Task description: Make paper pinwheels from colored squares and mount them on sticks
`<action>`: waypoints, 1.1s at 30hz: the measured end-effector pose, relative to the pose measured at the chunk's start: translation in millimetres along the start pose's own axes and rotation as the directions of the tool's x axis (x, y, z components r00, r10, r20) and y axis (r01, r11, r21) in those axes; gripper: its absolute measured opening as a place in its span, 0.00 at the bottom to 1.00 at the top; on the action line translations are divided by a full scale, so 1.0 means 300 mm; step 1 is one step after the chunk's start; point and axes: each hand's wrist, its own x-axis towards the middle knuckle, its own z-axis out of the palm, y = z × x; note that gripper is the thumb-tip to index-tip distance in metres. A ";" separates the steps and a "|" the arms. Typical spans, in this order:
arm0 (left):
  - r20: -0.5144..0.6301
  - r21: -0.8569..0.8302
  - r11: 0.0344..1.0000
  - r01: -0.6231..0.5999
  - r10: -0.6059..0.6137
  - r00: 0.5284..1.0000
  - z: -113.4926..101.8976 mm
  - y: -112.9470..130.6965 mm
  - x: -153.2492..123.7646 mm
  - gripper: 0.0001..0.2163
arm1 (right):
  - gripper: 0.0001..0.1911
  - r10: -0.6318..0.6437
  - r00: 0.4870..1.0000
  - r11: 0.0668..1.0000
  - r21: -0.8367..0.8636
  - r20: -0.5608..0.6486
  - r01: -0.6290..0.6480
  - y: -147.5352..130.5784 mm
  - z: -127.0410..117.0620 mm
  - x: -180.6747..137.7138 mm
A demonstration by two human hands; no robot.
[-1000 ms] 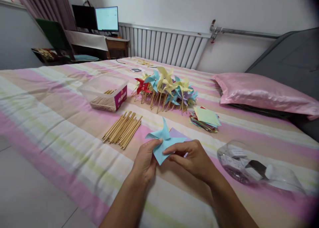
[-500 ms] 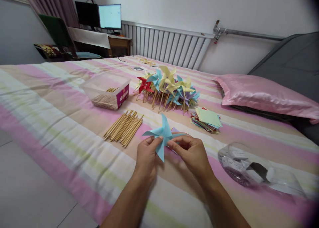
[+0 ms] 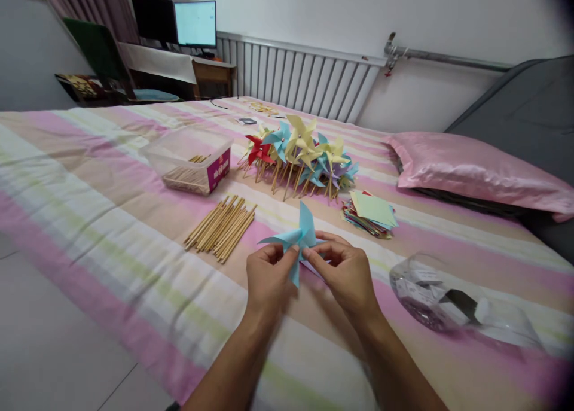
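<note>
A light blue paper pinwheel head (image 3: pixel 299 234) is pinched at its centre between my left hand (image 3: pixel 268 276) and my right hand (image 3: pixel 346 274), just above the striped bedsheet (image 3: pixel 112 219). Both hands have their fingers closed on the paper. A purple paper piece peeks out under my right hand. Left of the hands lies a bundle of wooden sticks (image 3: pixel 222 228). Behind them is a pile of finished pinwheels (image 3: pixel 298 154) in red, blue, yellow and purple.
A clear plastic box (image 3: pixel 191 160) with more sticks sits at the left. A stack of coloured paper squares (image 3: pixel 370 213) lies right of the pinwheels. A clear plastic bag (image 3: pixel 452 303) lies at the right. A pink pillow (image 3: pixel 470 169) is behind it.
The blue paper has been folded in further; its flaps now meet at the centre. Both hands have closed in together on it, and my right hand now covers the purple piece.
</note>
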 end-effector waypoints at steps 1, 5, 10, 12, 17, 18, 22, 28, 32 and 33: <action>0.011 0.020 1.000 -0.014 0.014 1.000 -0.002 -0.003 0.001 0.06 | 0.08 -0.001 1.000 1.000 -0.003 -0.004 0.001 0.001 -0.001 0.000; 0.063 0.074 0.995 -0.060 0.055 0.997 -0.008 -0.013 0.003 0.06 | 0.08 0.002 1.000 1.000 -0.011 -0.016 -0.002 0.011 -0.004 0.003; 0.083 0.097 0.990 -0.100 0.092 0.992 -0.010 -0.013 0.006 0.06 | 0.08 0.001 1.000 1.000 -0.013 -0.023 -0.001 0.014 -0.007 0.008; 0.095 0.100 0.990 -0.100 0.091 0.991 -0.010 -0.013 0.007 0.06 | 0.08 0.000 1.000 1.000 -0.012 -0.020 0.000 0.012 -0.009 0.009; 0.125 0.106 0.990 -0.089 0.075 0.989 -0.013 -0.016 0.005 0.07 | 0.07 -0.007 1.000 1.000 -0.016 -0.011 0.007 0.012 -0.016 0.012; 0.130 0.105 0.991 -0.088 0.074 0.989 -0.013 -0.015 0.005 0.07 | 0.07 -0.012 1.000 1.000 -0.017 -0.009 0.012 0.012 -0.018 0.013; 0.138 0.116 0.989 -0.093 0.077 0.987 -0.012 -0.006 0.001 0.07 | 0.05 -0.018 1.000 0.999 -0.038 -0.001 0.018 0.010 -0.024 0.015; 0.135 0.141 0.986 -0.093 0.074 0.988 -0.009 -0.001 -0.001 0.07 | 0.05 -0.017 1.000 0.999 -0.048 0.007 0.017 0.000 -0.023 0.013; 0.082 0.142 0.987 -0.081 0.070 0.994 -0.009 -0.008 0.004 0.07 | 0.06 -0.001 1.000 0.999 -0.045 0.011 0.001 -0.012 -0.014 0.005; 0.062 0.131 0.989 -0.069 0.061 0.996 -0.009 -0.007 0.004 0.07 | 0.06 0.001 1.000 0.999 -0.049 0.016 0.000 -0.016 -0.013 0.003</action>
